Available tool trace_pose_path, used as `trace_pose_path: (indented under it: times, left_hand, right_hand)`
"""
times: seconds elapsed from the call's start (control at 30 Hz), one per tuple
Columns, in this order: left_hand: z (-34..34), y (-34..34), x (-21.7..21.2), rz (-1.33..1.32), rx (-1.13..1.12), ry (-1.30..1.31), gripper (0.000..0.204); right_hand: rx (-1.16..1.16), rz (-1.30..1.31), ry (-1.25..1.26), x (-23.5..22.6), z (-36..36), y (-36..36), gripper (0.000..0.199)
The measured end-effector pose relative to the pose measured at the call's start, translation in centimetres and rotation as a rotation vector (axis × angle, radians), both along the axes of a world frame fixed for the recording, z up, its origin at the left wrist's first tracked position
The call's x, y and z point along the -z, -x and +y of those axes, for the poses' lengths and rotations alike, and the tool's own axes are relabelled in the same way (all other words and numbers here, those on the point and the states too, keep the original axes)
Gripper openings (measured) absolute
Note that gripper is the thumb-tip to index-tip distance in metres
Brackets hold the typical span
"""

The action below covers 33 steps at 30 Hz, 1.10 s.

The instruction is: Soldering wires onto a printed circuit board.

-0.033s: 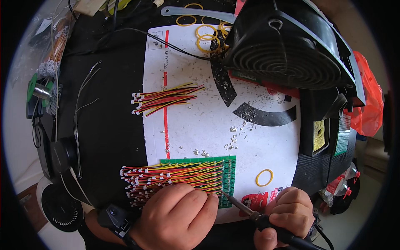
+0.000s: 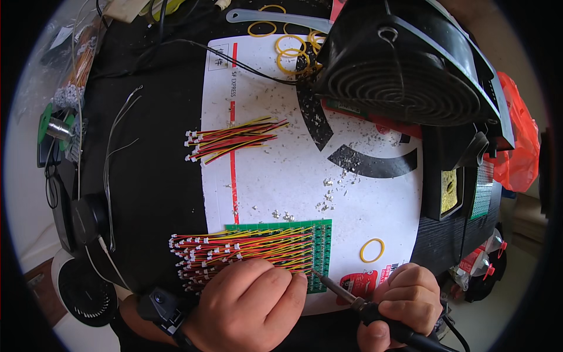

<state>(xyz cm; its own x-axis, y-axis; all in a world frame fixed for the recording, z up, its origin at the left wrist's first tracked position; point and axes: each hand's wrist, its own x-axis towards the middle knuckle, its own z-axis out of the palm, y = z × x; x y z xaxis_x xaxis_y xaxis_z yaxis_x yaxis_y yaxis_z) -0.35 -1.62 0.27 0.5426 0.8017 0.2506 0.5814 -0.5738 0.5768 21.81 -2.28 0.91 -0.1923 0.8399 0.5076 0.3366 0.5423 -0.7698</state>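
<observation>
A green circuit board (image 2: 322,237) lies near the front of the white sheet. Rows of yellow, red and black wires (image 2: 275,242) run leftward from it and end in small white connectors (image 2: 202,240). My left hand (image 2: 249,308) rests closed over the lower wires, its fingertips pinching at the wire ends by the board; exactly what they grip is partly hidden. In my closed right hand (image 2: 404,302) is a soldering iron (image 2: 369,312), its tip touching or very near the board's joints beside my left fingertips.
A loose wire bundle (image 2: 234,139) lies farther back on the white sheet (image 2: 264,193), among metal scraps. A black fan-like device (image 2: 404,70) stands at back right, near a yellow sponge tray (image 2: 450,190). Solder spool (image 2: 58,127) sits left; a rubber band (image 2: 372,250) lies right.
</observation>
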Motion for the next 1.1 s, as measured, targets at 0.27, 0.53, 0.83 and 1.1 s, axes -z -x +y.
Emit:
trace_pose_path:
  times: [0.27,0.53,0.83,1.1]
  left_hand:
    - [0.2,-0.1,0.1,-0.002,0.008,-0.005,0.025]
    - [0.2,-0.1,0.1,-0.016,0.004,-0.011,0.024]
    - [0.6,0.2,1.1,-0.105,-0.016,0.013,0.022]
    - [0.3,-0.7,0.2,-0.035,-0.049,-0.065,0.019]
  right_hand:
    - [0.002,-0.004,0.003,-0.1,0.1,0.0,0.021]
    - [0.077,0.106,-0.076,0.7,-0.2,0.1,0.021]
    - [0.089,0.081,-0.046,0.8,-0.3,0.3,0.022]
    - [0.038,0.018,0.01,-0.1,-0.1,-0.2,0.022]
